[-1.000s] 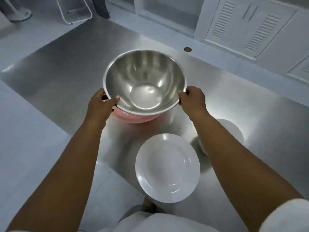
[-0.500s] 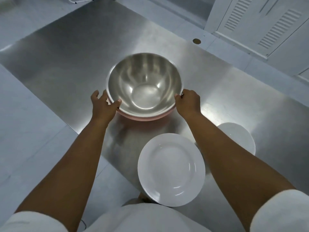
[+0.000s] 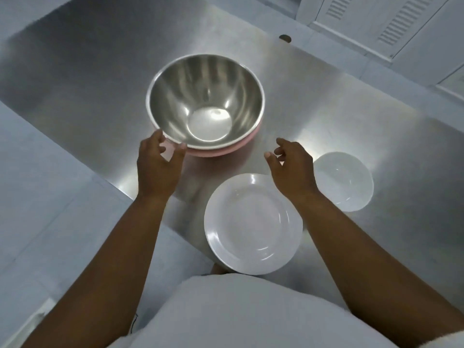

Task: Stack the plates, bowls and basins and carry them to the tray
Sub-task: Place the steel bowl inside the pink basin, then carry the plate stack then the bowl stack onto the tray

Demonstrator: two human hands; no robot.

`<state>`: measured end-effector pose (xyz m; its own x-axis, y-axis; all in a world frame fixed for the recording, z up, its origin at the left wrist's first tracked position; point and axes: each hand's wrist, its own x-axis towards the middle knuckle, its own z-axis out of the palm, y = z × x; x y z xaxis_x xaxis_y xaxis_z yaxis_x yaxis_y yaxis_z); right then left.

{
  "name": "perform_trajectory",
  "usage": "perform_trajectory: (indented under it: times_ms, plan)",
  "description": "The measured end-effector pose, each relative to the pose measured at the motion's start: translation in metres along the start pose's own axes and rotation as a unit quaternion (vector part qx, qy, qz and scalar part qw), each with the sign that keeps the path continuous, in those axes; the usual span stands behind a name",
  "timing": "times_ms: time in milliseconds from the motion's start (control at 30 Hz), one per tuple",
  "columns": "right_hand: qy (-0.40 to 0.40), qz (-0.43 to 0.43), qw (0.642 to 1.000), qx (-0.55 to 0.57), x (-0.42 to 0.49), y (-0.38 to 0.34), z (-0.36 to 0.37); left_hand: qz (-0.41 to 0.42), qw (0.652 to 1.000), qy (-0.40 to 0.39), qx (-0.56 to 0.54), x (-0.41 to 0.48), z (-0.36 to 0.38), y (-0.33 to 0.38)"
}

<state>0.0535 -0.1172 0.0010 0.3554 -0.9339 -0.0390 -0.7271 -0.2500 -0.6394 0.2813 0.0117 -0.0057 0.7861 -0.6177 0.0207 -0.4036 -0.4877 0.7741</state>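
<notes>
Both hands (image 3: pixel 158 169) (image 3: pixel 291 167) released steel basin (image 3: pixel 206 101), now empty.

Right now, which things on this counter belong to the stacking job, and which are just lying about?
Job: steel basin, nested in pink basin; white plate; white bowl.
Not part of it: round hole in the counter; louvred cabinet doors.

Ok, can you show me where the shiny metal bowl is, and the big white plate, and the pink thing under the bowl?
metal bowl (image 3: pixel 209 120): head view, on its flat inner bottom.
white plate (image 3: pixel 252 223): head view, on its middle.
pink basin (image 3: pixel 213 152): head view, on its near rim below the bowl.
</notes>
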Motion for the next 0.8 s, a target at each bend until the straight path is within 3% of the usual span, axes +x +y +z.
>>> perform_trajectory:
  times_ms: [200,333,533,800]
  plan:
    - [-0.047,0.053,0.997,-0.039,-0.086,0.051,-0.014,-0.107,0.975,-0.195,0.015,-0.07,0.012,-0.02]
    - [-0.042,0.104,0.992,-0.059,-0.125,0.072,-0.018,-0.089,0.956,-0.273,0.061,-0.099,0.019,-0.026]
    - [-0.065,0.204,0.977,0.02,-0.147,0.08,-0.004,-0.064,0.952,-0.293,0.069,-0.109,0.027,-0.025]
    - [-0.042,0.22,0.974,0.042,-0.163,0.082,-0.002,-0.011,0.939,-0.325,0.11,-0.106,0.027,-0.024]
